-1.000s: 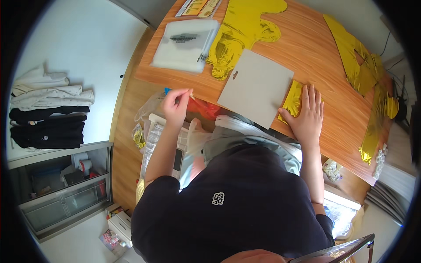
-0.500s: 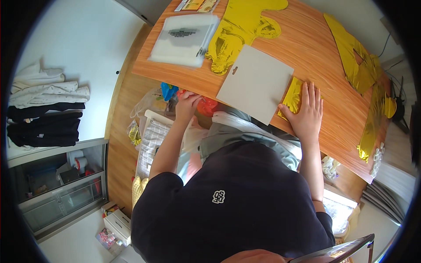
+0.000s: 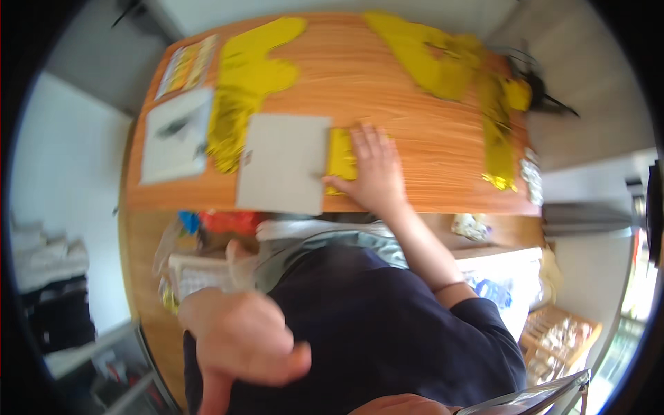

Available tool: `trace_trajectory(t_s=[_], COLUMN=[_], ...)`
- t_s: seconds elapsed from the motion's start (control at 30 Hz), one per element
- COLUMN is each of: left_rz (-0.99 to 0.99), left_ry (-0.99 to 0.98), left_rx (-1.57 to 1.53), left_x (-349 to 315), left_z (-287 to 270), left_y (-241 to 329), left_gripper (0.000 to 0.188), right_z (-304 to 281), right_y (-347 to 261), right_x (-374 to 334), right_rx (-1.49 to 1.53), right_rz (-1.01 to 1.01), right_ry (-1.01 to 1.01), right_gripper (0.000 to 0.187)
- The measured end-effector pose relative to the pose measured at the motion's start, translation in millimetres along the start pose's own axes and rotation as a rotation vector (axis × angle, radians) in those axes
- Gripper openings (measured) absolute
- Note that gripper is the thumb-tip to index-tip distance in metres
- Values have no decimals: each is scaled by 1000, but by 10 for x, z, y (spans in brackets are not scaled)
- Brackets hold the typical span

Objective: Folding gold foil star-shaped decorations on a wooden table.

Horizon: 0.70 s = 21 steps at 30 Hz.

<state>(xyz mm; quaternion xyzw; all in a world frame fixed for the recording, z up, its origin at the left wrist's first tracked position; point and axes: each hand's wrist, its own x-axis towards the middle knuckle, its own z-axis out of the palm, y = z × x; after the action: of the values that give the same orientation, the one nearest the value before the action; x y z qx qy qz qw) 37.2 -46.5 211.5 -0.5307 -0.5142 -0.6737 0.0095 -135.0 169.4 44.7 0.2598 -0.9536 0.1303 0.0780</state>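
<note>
Head view, looking down over a seated person in a dark top at a round wooden worktop (image 3: 415, 104).

The right hand (image 3: 373, 173) lies flat on the worktop, palm down, fingers (image 3: 366, 142) spread and stretched out, gripping nothing. Its thumb side rests on a small yellow sheet (image 3: 340, 158), pressing it against the wood. That yellow sheet sits touching the right edge of a grey rectangular board (image 3: 283, 162), which lies flat near the worktop's front edge, just in front of the person.

The left hand (image 3: 238, 339) is raised close to the camera, low in the picture and blurred, well apart from the worktop. Its fingers look curled inward with the thumb sticking out to the side (whether anything is inside the curl I cannot tell).

Left of the grey board lies a crinkled gold foil shape (image 3: 242, 90), running from the far edge toward the board and touching its upper left corner. Further left is a white pad (image 3: 173, 135) with a dark mark on it, and beyond that a strip of colourful printed card (image 3: 183, 66). More yellow foil pieces (image 3: 443, 62) spread across the far right of the worktop.

Below the worktop edge, beside the person's left side, sit a red and blue bundle (image 3: 218, 221) and a clear plastic container (image 3: 197, 277).
</note>
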Motion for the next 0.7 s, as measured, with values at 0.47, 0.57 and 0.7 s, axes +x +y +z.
trace_trajectory(t_s=[0.47, 0.57, 0.7], left_rz=[123, -394, -289], left_ry=[-456, -302, -261], left_rx=[-147, 37, 727], left_x=[1899, 2356, 2534], left_z=[216, 591, 515], left_y=[-1552, -2458, -4128], left_gripper=[75, 25, 28], right_z=[304, 861, -32], right_y=[110, 170, 70], right_x=[61, 114, -52], right_rx=[72, -866, 540], right_rz=[-1, 198, -17], right_ry=[100, 243, 18], right_gripper=[99, 65, 49])
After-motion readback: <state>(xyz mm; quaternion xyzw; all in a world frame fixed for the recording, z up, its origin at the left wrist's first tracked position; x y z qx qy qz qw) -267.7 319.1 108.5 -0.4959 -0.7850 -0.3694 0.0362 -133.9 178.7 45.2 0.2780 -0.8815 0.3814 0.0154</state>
